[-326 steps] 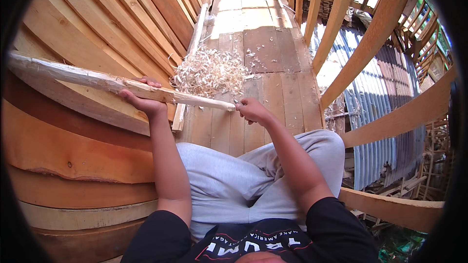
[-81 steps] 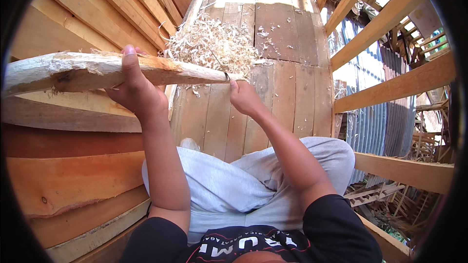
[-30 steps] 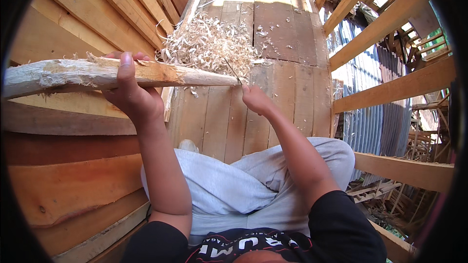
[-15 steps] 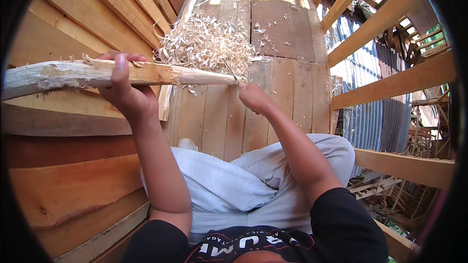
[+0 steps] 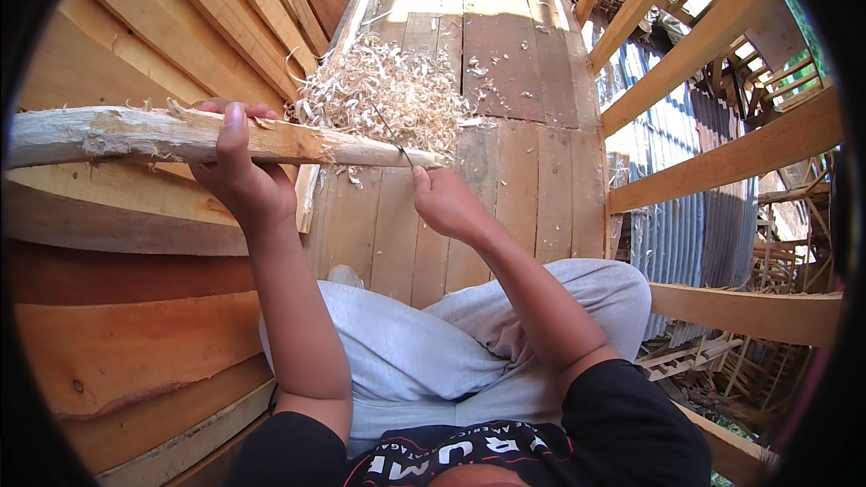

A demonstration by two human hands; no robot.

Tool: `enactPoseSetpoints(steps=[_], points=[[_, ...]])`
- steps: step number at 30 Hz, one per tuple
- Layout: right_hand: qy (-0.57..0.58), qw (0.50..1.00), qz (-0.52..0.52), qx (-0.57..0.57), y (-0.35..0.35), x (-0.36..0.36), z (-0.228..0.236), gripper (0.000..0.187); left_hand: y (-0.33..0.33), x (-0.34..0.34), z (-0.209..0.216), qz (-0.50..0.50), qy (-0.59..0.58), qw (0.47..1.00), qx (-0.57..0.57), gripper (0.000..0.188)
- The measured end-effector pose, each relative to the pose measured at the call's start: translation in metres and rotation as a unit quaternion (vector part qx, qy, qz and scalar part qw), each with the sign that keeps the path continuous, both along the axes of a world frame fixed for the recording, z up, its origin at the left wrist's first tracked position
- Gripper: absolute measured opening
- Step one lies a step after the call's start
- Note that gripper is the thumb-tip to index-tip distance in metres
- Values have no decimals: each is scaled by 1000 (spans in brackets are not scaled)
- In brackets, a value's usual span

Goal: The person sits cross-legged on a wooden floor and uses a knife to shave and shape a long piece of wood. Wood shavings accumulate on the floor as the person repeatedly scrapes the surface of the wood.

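Note:
A long, pale wooden pole (image 5: 298, 142), rough with bark fibres at its left part and shaved to a narrow tip at its right, lies level across my view. My left hand (image 5: 242, 162) grips it near the middle, thumb on top and fingers round the far side. Close to the tip, my right hand (image 5: 446, 201) is closed on a knife (image 5: 393, 137), whose thin dark blade crosses the pole and points far left. The knife's handle is hidden inside my fist.
A heap of curled wood shavings (image 5: 388, 95) lies on the plank floor (image 5: 519, 162) beyond the pole. Stacked boards (image 5: 135, 343) line the left side. Wooden railing bars (image 5: 722, 149) run along the right, with corrugated metal sheets (image 5: 672, 216) below. My crossed legs (image 5: 433, 334) are near.
My right hand and the knife have moved left along the pole, away from its very tip. The left hand keeps its grip, shifted only slightly.

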State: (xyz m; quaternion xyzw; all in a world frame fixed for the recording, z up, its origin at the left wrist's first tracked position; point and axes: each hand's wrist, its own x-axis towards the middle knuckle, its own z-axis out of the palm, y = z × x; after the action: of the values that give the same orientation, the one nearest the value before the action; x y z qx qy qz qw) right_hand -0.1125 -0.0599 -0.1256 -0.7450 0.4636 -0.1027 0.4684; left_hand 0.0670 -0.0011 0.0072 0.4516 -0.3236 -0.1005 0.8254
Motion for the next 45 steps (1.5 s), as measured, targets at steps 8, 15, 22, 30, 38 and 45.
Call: enactPoseSetpoints(steps=[8,15,22,30,38,45], points=[[67,997,-46,6,-6,-11,-27,56,3,-3,1,-7,44,999,-15,34],[88,979,-115,141,-18,-26,-47,55,-1,-8,-3,-35,63,997,-8,35],[67,994,-76,48,-19,-27,-56,54,-10,-6,-5,-35,55,997,-33,33],[136,971,-45,192,-5,-27,4,52,2,-6,-4,28,34,997,-66,21],[94,985,-50,135,-35,-19,-40,56,-12,-12,-1,50,68,994,-66,42],[125,975,-69,169,-7,-21,-19,57,-4,-15,-1,86,36,994,-51,51]])
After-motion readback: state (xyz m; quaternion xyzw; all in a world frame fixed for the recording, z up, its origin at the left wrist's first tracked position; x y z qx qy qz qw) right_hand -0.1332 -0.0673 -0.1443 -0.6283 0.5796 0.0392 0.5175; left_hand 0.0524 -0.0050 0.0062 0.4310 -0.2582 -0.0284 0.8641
